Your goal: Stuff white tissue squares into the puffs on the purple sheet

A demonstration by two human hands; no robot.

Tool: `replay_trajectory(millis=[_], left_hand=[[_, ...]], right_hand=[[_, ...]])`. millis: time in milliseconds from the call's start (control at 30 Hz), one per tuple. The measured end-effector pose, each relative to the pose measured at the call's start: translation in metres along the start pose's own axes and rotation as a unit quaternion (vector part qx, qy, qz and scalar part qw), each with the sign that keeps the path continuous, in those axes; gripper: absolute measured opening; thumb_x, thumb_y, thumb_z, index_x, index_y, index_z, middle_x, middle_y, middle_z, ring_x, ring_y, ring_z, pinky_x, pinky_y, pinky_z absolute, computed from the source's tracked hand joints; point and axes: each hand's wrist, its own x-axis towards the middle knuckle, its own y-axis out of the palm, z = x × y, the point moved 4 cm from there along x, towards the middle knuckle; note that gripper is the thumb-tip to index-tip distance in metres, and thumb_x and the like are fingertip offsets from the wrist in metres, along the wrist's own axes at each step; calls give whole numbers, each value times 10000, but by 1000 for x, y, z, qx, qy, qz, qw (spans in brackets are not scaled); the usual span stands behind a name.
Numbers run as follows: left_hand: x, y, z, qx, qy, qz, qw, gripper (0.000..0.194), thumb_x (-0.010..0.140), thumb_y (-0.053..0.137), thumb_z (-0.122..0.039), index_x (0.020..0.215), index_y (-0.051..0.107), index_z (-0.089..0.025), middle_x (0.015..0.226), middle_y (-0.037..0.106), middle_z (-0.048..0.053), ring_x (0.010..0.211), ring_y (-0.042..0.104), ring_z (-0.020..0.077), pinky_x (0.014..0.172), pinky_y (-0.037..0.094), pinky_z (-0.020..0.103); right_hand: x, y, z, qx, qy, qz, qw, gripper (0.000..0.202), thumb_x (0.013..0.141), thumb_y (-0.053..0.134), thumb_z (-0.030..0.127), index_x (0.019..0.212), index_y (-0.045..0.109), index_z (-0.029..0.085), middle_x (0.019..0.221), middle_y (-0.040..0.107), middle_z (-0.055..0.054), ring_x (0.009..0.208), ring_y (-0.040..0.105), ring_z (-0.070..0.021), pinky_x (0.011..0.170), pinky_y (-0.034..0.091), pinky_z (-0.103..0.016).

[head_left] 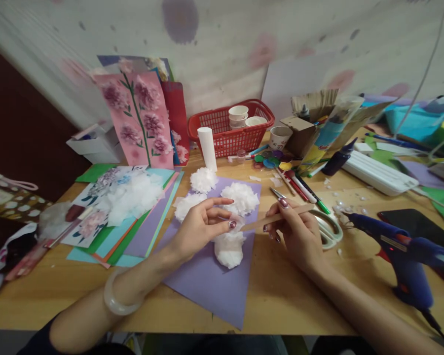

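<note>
Two items bear printed marks, the yellow-and-blue bottle (320,143) and the paper cup (280,139), but neither can be read. The flat wooden stick (257,224) lies aslant above the purple sheet (207,278), its long axis running from right to left and its left end dipping toward the thin white piece (238,223). The right hand (294,227) grips the stick between thumb and fingers; the left hand (203,222) lightly pinches the thin white piece, its other fingers loosely spread. Four white paper puffs (229,251) sit around the sheet's upper part. Its near corner reaches almost to the front edge of the tabletop (281,301), and bare wood stretches from its right side to the right forearm. Scissors (335,231) lie just beside the right hand, the blue glue gun (403,256) farther right.
</note>
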Motion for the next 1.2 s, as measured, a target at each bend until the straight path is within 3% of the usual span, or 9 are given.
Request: replay_trajectory(millis=[200, 367, 567, 733, 967, 1200], left_hand=[[-5, 5, -3, 26, 4, 42, 999, 452, 751, 668, -113, 1193, 605, -183, 981, 796, 56, 895, 755, 189, 841, 585, 320], [-8, 7, -5, 25, -7, 71, 997, 430, 835, 640, -180, 1258, 567, -176, 1028, 782, 70, 925, 758, 200, 868, 580, 334], [-9, 8, -2, 15, -26, 109, 994, 563, 804, 730, -190, 1319, 507, -152, 968, 769, 57, 886, 735, 173, 782, 545, 278], [-8, 7, 0, -8, -41, 94, 995, 587, 766, 748, -130, 1299, 504, -154, 907, 758, 30, 836, 724, 142, 769, 537, 257], [-11, 6, -8, -3, -19, 95, 995, 566, 749, 731, -88, 1267, 512, -150, 884, 716, 9, 825, 727, 145, 728, 567, 254], [-12, 10, -7, 16, -12, 102, 995, 523, 786, 694, -105, 1269, 496, -145, 827, 723, -10, 807, 721, 126, 767, 554, 250]], right_hand=[[-2, 0, -1, 27, 15, -5, 1000, 385, 855, 686, 528, 721, 629, 172, 578, 581, 10, 452, 544, -94, 396, 387, -189], [-2, -1, -1, 26, 7, -3, 1000, 370, 878, 669, 507, 721, 633, 174, 574, 585, 7, 451, 541, -98, 394, 397, -194], [-1, -1, -1, 35, -5, 3, 999, 379, 865, 694, 514, 709, 655, 171, 554, 593, -1, 438, 543, -90, 384, 390, -179], [1, 0, 3, 39, -8, -4, 999, 363, 851, 705, 504, 711, 664, 171, 554, 599, -4, 430, 547, -95, 367, 404, -181], [7, -6, 13, 81, -23, -89, 992, 341, 714, 768, 474, 593, 637, 183, 446, 544, 12, 328, 470, -90, 284, 347, -177], [6, 0, 8, 56, 11, -30, 998, 403, 720, 746, 535, 573, 633, 177, 420, 531, -7, 334, 479, -105, 283, 343, -182]])
